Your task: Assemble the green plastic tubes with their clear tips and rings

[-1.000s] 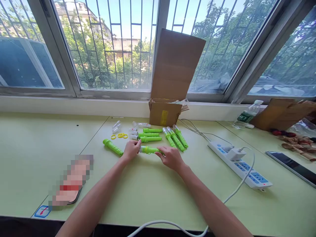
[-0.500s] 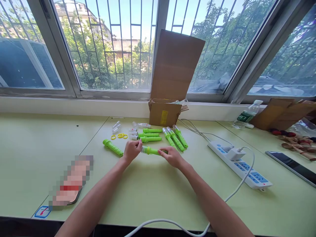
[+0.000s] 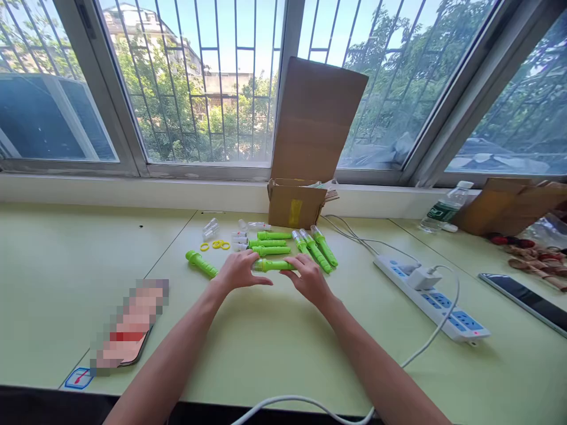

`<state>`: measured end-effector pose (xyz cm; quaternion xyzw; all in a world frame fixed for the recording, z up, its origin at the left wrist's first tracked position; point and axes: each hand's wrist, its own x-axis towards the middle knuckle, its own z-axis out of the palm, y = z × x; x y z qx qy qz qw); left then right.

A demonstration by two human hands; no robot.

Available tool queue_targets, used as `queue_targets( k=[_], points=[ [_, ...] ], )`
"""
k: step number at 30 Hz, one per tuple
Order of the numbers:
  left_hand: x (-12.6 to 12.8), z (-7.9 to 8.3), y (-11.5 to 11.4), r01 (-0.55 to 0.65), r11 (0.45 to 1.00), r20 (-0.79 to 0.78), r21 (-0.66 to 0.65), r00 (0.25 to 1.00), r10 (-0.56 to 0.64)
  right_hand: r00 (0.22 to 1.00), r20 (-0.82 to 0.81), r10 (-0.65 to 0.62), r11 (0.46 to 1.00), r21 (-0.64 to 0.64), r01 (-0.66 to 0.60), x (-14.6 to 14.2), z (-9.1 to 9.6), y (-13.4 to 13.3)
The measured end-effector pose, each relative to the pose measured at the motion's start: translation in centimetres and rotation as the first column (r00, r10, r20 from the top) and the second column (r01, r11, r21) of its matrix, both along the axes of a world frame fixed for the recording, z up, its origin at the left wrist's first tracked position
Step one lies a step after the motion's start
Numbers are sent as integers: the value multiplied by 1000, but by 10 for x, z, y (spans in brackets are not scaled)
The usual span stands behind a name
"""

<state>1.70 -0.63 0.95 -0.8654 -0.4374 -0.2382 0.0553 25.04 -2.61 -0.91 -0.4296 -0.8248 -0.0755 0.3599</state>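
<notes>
A green flashlight (image 3: 273, 265) lies flat on the pale green table (image 3: 274, 348), just below a stack of three similar ones (image 3: 271, 242). My right hand (image 3: 310, 280) has its fingertips closed on the flashlight's right end. My left hand (image 3: 239, 273) hovers at its left end with fingers spread and nothing in it. Three more flashlights (image 3: 316, 249) lie slanted to the right, and a single one (image 3: 201, 264) lies to the left. Yellow rings (image 3: 215, 244), small white parts (image 3: 239, 239) and clear caps (image 3: 209, 228) lie behind my left hand.
An open cardboard box (image 3: 295, 203) stands by the window sill. A white power strip (image 3: 432, 298) with a plugged charger and cables lies to the right, beyond it a water bottle (image 3: 443, 208) and a dark phone (image 3: 525, 301). A blurred object (image 3: 128, 327) lies at front left.
The flashlight went from held between both hands to lying on the table under the stack. My left hand let go and spread its fingers. My right hand moved forward with it.
</notes>
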Motion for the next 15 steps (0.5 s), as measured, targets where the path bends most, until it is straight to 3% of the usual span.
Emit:
queue_targets(
  k=[5,8,15],
  points=[
    [4,-1,-3,-102,971,-110,-216,991,79,977,200,-70,978,204,28,1,7,-2],
    [6,-3,-4,-164,955,-162,-247,979,126,926,346,-151,966,252,63,-3,9,-4],
    [18,-2,-12,-191,963,-199,-192,968,153,818,519,-246,967,70,246,-17,6,-9]
  ],
)
